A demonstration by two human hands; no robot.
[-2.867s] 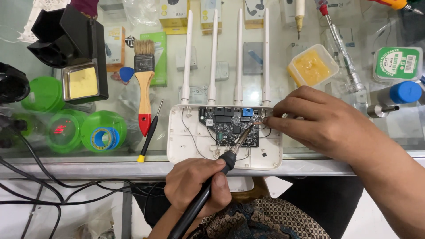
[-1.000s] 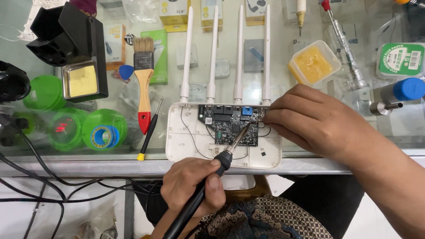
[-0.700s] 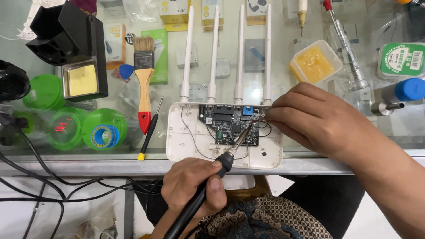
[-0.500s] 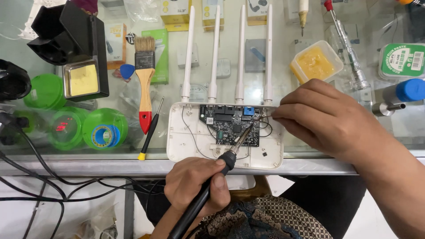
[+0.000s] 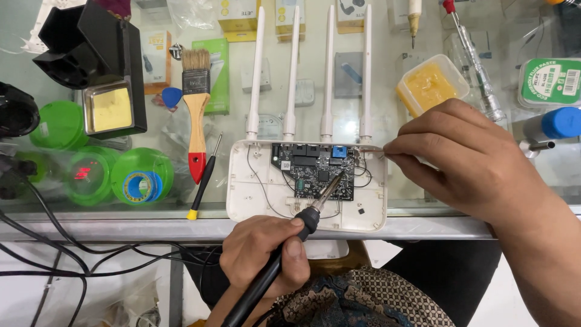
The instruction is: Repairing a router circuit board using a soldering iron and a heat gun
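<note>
A yellow-filled square tub (image 5: 431,88) stands open behind the router, its paste level near the rim. Left of it, a black stand (image 5: 103,66) holds a metal tray with a yellow sponge (image 5: 111,109). A green round holder (image 5: 142,175) carries a coil of solder, with more green tubs beside it.

The opened white router (image 5: 305,181) lies on the glass surface (image 5: 423,203), its near side just at the surface's front edge. Its four white antennas (image 5: 311,72) point away from the person. The dark circuit board (image 5: 315,169) sits in the far middle of the shell, with thin black wires looping round it. There is bare shell on the left half and along the near side.

The left hand (image 5: 263,254) is clenched round the black handle of a soldering iron (image 5: 296,236), below the surface edge; the metal tip rests on the board's right part. The right hand (image 5: 469,160) lies at the router's right far corner, fingertips pinched together at the rim; what they pinch is too small to tell.

A wooden brush (image 5: 196,109) with a red handle end and a thin screwdriver (image 5: 204,178) lie left of the router.

A green flat packet (image 5: 212,75) lies behind the brush. A round green tin (image 5: 548,82) with a white label sits at far right, above a blue cap (image 5: 560,121).
</note>
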